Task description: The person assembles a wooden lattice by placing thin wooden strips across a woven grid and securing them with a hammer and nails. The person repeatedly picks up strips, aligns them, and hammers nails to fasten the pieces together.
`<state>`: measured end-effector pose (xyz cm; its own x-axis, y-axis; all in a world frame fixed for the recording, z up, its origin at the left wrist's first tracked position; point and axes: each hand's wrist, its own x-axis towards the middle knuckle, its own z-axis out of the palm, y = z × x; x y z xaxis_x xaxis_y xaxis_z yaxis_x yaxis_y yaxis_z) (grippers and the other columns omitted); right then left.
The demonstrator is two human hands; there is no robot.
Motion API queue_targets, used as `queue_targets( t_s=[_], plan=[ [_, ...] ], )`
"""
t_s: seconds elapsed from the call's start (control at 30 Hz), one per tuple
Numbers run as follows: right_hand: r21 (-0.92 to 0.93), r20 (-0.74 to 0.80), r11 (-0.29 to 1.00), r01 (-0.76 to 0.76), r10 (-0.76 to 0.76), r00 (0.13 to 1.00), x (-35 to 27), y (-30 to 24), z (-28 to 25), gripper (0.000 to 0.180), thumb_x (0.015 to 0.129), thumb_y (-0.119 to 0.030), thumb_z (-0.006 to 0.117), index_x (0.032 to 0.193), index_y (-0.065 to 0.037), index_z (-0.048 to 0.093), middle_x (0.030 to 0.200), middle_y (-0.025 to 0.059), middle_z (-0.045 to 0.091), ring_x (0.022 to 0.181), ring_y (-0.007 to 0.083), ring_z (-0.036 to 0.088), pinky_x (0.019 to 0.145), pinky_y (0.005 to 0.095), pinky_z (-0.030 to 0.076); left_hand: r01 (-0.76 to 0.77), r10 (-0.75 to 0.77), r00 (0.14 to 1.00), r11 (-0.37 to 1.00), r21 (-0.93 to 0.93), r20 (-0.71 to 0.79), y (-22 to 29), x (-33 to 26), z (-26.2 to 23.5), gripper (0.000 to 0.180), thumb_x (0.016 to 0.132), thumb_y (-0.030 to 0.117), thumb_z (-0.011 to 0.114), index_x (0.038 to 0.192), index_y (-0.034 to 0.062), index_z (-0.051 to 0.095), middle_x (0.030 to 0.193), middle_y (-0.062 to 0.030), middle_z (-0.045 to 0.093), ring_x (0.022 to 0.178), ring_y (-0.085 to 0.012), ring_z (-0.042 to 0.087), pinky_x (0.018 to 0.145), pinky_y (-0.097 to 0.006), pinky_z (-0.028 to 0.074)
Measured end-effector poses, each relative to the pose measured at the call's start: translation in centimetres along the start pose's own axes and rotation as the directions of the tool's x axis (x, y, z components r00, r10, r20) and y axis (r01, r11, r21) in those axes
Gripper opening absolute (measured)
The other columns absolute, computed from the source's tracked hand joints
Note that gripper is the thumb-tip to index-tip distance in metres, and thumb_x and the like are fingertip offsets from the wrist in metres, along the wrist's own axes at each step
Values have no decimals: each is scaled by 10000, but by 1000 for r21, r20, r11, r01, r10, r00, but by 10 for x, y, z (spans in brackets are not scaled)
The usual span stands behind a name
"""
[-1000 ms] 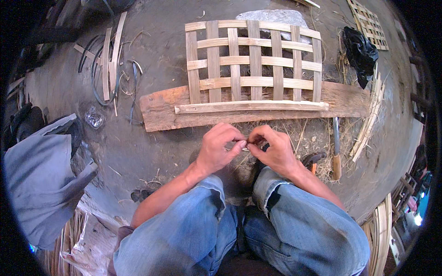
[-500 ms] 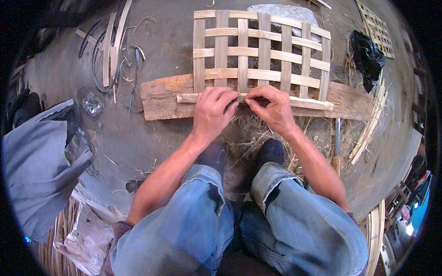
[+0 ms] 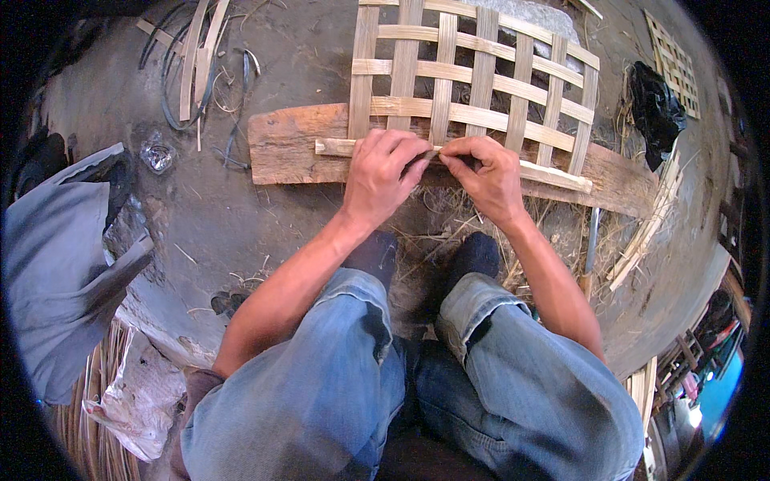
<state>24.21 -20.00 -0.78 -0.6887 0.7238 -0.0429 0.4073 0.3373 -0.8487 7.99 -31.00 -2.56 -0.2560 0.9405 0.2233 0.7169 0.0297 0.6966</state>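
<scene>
An open-weave panel of flat bamboo strips (image 3: 484, 68) stands beyond my hands, its near edge over a rough wooden plank (image 3: 295, 144). One bamboo strip (image 3: 555, 175) crosses the near ends of the uprights, and both hands are on its middle. My left hand (image 3: 377, 178) is closed, thumb and fingers pinched at the strip. Close on its right, my right hand (image 3: 491, 178) pinches too, thumb against forefinger. The fingertips almost meet at one upright, and they hide the exact spot they grip.
Loose strips (image 3: 189, 72) and dark bands lie at the far left. A black plastic bag (image 3: 656, 112) and another woven panel (image 3: 672, 64) are at the far right. A tool with a metal shaft (image 3: 593, 240) lies by the plank. Grey cloth (image 3: 60, 264) hangs at the left.
The whole scene sits higher in the picture, and the panel a little farther right, as the view shifts. Both hands keep pinching at the same strip.
</scene>
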Motion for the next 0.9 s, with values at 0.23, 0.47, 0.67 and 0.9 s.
queue_targets(
  t_s=[0.23,0.47,0.67,0.9],
  plan=[
    [-29,-39,997,74,-76,996,1,4,3,131,767,-51,768,893,-69,735,901,58,731,852,227,693,732,330,537,7,-7,1000,1000,0,13,1,1,-1,265,752,92,766,1005,114,690,1011,-59,655,963,-270,605,828,-401,479],
    [-83,-32,992,94,-97,995,0,2,2,136,760,-52,771,888,-77,731,909,60,729,860,244,692,752,340,541,-5,5,1000,1000,-8,-6,-1,1,2,258,747,90,768,991,118,691,1000,-55,657,955,-269,607,824,-398,482],
    [-80,-29,991,106,-109,994,0,2,3,154,748,-48,774,893,-79,730,918,62,730,869,245,695,757,341,542,2,-2,1000,1000,-6,1,1,1,0,251,751,94,769,988,115,690,983,-53,660,953,-271,607,822,-397,483],
    [-97,-26,986,135,-138,990,-1,1,3,157,747,-40,768,894,-77,728,923,71,729,871,250,697,754,343,546,-10,10,1000,1000,-6,-6,-1,1,0,245,751,102,772,982,110,691,981,-52,659,947,-271,608,818,-403,486]
  ],
)
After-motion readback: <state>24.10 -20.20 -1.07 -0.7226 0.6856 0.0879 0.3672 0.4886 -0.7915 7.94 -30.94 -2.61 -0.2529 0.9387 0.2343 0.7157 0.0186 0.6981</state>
